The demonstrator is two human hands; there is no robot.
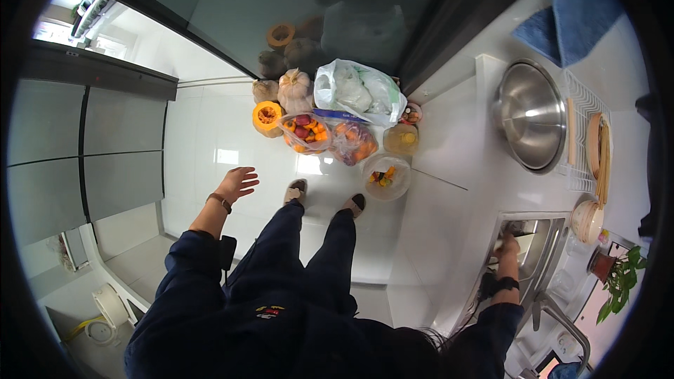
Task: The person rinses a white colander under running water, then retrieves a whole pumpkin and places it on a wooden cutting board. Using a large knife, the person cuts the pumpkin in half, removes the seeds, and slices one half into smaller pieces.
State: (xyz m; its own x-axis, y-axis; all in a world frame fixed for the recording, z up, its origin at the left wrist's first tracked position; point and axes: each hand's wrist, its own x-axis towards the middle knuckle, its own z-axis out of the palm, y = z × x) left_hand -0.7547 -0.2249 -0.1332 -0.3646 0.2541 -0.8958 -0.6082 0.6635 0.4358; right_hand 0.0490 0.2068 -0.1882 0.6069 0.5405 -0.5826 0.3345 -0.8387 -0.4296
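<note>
My left hand (237, 184) hangs in the air over the white tiled floor (200, 205), fingers apart and holding nothing. To the right, my right hand (506, 246) reaches down into the stainless steel sink (552, 245). Its fingers are partly hidden, and I cannot tell whether they grip something. A pale thing lies beside that hand in the sink, too unclear to name. The curved faucet (571, 321) rises at the sink's near right side.
On the floor ahead stand whole pumpkins (295, 89), a cut pumpkin (267, 117), bagged fruit (307, 133), an oil jug (401, 139) and a lined bin (397, 192) with scraps. The counter holds a steel bowl (531, 116), a dish rack (579, 89) and a potted plant (603, 266).
</note>
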